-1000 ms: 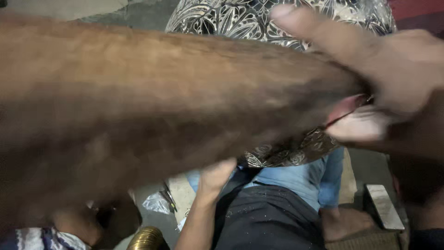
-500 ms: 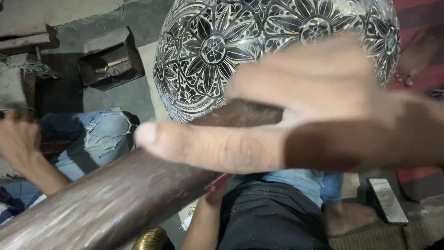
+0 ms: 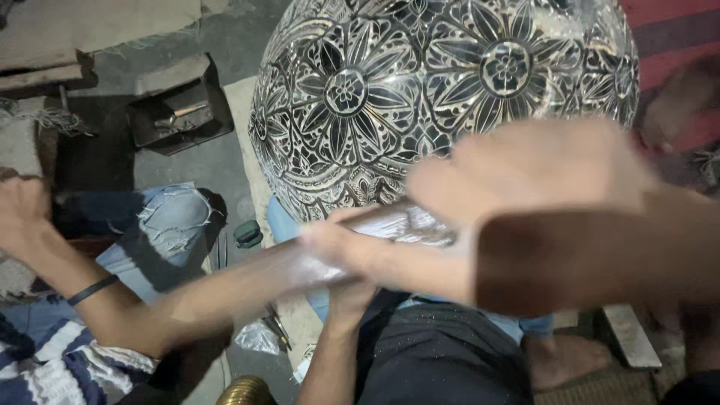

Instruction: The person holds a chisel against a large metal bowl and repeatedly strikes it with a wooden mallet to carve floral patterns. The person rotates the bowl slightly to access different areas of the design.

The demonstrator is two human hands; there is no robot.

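Observation:
A large round metal vessel [image 3: 420, 97], engraved all over with flowers, fills the upper middle. Close to the camera, my right hand [image 3: 525, 195] is blurred, with a finger stretched leftward. It lies over the end of my left forearm [image 3: 247, 289], which runs up from the lower left, also blurred. My left hand is covered by the right one, so its fingers are hidden. Both are in front of the vessel's lower edge; I cannot tell if they touch it.
A person in dark trousers [image 3: 442, 360] sits under the vessel with a hand [image 3: 349, 292] raised to it. At the left, another person's arm wears a black wristband [image 3: 91, 289]. A dark tray with a tool [image 3: 176, 116] and a small green object [image 3: 247, 234] lie on the floor.
My left forearm, which filled the view a second ago, has dropped lower and away, uncovering the vessel. My right hand has stayed laid over it and shifted right.

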